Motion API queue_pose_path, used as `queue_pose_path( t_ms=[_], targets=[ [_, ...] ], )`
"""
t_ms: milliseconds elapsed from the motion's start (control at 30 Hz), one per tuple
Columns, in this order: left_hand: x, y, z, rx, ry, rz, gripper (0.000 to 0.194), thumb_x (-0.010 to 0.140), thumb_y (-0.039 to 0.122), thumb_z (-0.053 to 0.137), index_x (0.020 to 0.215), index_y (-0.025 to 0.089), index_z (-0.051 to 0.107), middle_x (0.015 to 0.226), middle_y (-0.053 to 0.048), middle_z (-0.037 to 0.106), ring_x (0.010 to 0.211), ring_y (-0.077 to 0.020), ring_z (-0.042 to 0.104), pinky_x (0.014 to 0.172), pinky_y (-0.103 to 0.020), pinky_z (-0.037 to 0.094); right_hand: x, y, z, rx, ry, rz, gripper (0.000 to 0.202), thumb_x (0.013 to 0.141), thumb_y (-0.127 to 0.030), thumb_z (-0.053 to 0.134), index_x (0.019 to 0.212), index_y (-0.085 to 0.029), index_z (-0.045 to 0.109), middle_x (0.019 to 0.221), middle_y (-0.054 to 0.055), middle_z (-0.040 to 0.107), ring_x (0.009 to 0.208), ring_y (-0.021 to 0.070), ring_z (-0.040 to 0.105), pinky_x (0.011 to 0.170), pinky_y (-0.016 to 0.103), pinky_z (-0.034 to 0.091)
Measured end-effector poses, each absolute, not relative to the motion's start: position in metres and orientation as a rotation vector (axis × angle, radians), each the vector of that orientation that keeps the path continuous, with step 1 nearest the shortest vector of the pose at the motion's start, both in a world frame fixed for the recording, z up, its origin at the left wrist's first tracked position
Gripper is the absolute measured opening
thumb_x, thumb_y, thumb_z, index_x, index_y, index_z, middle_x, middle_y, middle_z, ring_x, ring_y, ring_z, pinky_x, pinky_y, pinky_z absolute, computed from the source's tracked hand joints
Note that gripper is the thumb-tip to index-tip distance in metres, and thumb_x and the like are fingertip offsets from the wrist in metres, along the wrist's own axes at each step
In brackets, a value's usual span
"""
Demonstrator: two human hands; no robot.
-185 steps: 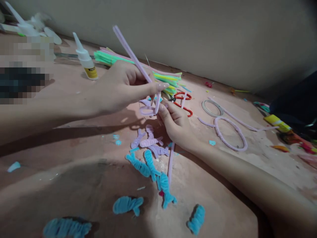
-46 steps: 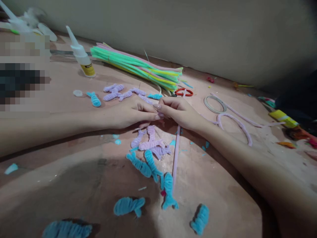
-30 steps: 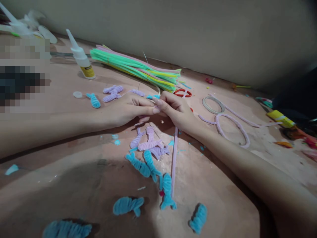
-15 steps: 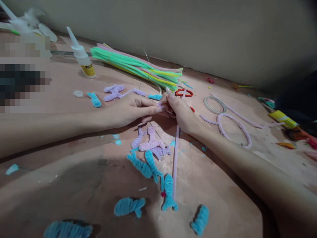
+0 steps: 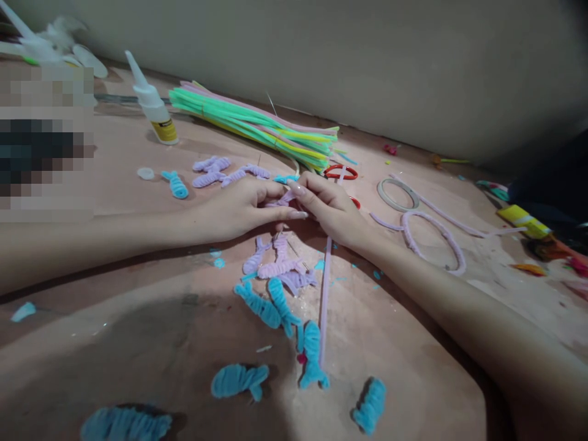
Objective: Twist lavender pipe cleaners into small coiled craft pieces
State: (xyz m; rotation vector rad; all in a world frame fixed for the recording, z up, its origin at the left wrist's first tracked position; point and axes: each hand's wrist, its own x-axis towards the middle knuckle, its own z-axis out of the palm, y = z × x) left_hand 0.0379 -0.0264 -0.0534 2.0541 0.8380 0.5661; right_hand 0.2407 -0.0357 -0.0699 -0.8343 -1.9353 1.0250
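Between my two hands is a lilac pipe cleaner (image 5: 285, 198), bent into a small shape and partly hidden by fingers. My left hand (image 5: 250, 205) pinches it from the left, thumb below and fingers curled above. From the right, my right hand (image 5: 328, 205) grips its other end between thumb and fingertips. Just below lie wound lilac pipe-cleaner fish (image 5: 280, 268) and several blue pipe-cleaner fish (image 5: 312, 355). A straight lilac pipe cleaner (image 5: 325, 300) runs down beside them. Red-handled scissors (image 5: 340, 172) lie behind my right hand, partly covered.
A bundle of green, yellow and pink pipe cleaners (image 5: 257, 125) lies along the wall. Left of it stands a glue bottle (image 5: 158, 116). A tape ring (image 5: 399, 194) and a lilac pipe-cleaner loop (image 5: 434, 242) lie to the right. More lilac fish (image 5: 211, 171) sit behind my left hand.
My right hand has turned, its thumb dropping from pointing up to lying against the lilac piece. My left thumb has shifted slightly right and down. The surrounding things stay put.
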Motion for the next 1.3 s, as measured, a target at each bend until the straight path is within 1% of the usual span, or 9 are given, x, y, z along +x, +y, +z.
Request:
queue_pose_path(
  t_ms=[100, 233, 367, 600, 733, 1033, 1133, 1200, 1300],
  targets=[
    [0.032, -0.023, -0.057, 2.352, 0.880, 0.621, 0.029, 0.093, 0.044, 0.067, 0.101, 0.017, 0.067, 0.093, -0.005, 0.072, 0.083, -0.0178, 0.066, 0.071, -0.027, 0.048, 0.240, -0.034, -0.070, -0.840, -1.827, 1.071, 0.041, 0.104, -0.054, 0.056, 0.081, -0.021, 0.047, 0.077, -0.003, 0.043, 0.071, 0.0118, 0.043, 0.065, 0.024, 0.040],
    [0.028, -0.020, -0.061, 2.694, 0.945, 0.681, 0.029, 0.098, 0.046, 0.059, 0.099, 0.019, 0.067, 0.084, -0.005, 0.070, 0.081, -0.0205, 0.063, 0.077, -0.032, 0.046, 0.241, -0.031, -0.070, -0.882, -1.744, 1.122, 0.047, 0.100, -0.063, 0.058, 0.080, -0.023, 0.044, 0.074, -0.003, 0.040, 0.066, 0.0115, 0.039, 0.057, 0.023, 0.038],
    [0.028, -0.020, -0.060, 2.735, 1.045, 0.679, 0.031, 0.103, 0.045, 0.051, 0.103, 0.019, 0.068, 0.082, -0.004, 0.070, 0.078, -0.0200, 0.062, 0.074, -0.031, 0.042, 0.242, -0.029, -0.073, -0.894, -1.693, 1.136, 0.050, 0.099, -0.067, 0.057, 0.080, -0.023, 0.042, 0.070, -0.005, 0.037, 0.060, 0.0105, 0.036, 0.052, 0.022, 0.034],
    [0.027, -0.018, -0.062, 2.806, 1.005, 0.720, 0.037, 0.104, 0.046, 0.050, 0.085, 0.019, 0.065, 0.072, -0.002, 0.066, 0.069, -0.0170, 0.058, 0.067, -0.030, 0.035, 0.241, -0.031, -0.073, -0.890, -1.643, 1.206, 0.054, 0.097, -0.073, 0.053, 0.080, -0.023, 0.043, 0.067, -0.005, 0.035, 0.055, 0.0096, 0.032, 0.047, 0.023, 0.027],
    [0.027, -0.018, -0.063, 2.864, 0.996, 0.718, 0.041, 0.104, 0.049, 0.052, 0.079, 0.018, 0.063, 0.067, -0.002, 0.061, 0.066, -0.0170, 0.054, 0.067, -0.031, 0.033, 0.240, -0.034, -0.070, -0.877, -1.720, 1.189, 0.050, 0.098, -0.068, 0.058, 0.082, -0.022, 0.048, 0.071, -0.004, 0.039, 0.059, 0.0097, 0.037, 0.051, 0.023, 0.032],
    [0.027, -0.021, -0.061, 3.012, 0.899, 0.571, 0.046, 0.104, 0.053, 0.049, 0.080, 0.019, 0.068, 0.069, -0.004, 0.065, 0.069, -0.0194, 0.053, 0.075, -0.033, 0.038, 0.242, -0.035, -0.068, -0.821, -1.847, 1.199, 0.044, 0.098, -0.060, 0.063, 0.081, -0.020, 0.055, 0.075, -0.003, 0.048, 0.068, 0.0104, 0.043, 0.062, 0.023, 0.039],
    [0.019, -0.011, -0.062, 3.079, 0.538, 0.600, 0.051, 0.106, 0.058, 0.039, 0.088, 0.021, 0.070, 0.075, -0.006, 0.071, 0.072, -0.0210, 0.057, 0.079, -0.036, 0.040, 0.244, -0.036, -0.066, -0.794, -1.907, 1.224, 0.047, 0.098, -0.060, 0.064, 0.076, -0.019, 0.056, 0.071, -0.004, 0.046, 0.066, 0.0100, 0.042, 0.062, 0.023, 0.037],
    [0.014, -0.004, -0.062, 3.045, 0.358, 0.658, 0.049, 0.109, 0.052, 0.033, 0.095, 0.023, 0.071, 0.080, -0.006, 0.074, 0.073, -0.0205, 0.059, 0.080, -0.037, 0.040, 0.244, -0.036, -0.066, -0.756, -1.945, 1.210, 0.049, 0.099, -0.058, 0.064, 0.073, -0.018, 0.056, 0.069, -0.004, 0.045, 0.064, 0.0092, 0.039, 0.059, 0.023, 0.034],
    [0.011, 0.002, -0.061, 2.838, 0.518, 0.857, 0.048, 0.109, 0.051, 0.033, 0.092, 0.023, 0.068, 0.078, -0.005, 0.072, 0.069, -0.0194, 0.057, 0.075, -0.036, 0.039, 0.245, -0.036, -0.066, -0.713, -1.923, 1.275, 0.047, 0.100, -0.057, 0.063, 0.076, -0.017, 0.057, 0.067, -0.004, 0.044, 0.058, 0.0073, 0.035, 0.054, 0.023, 0.029]
  ],
)
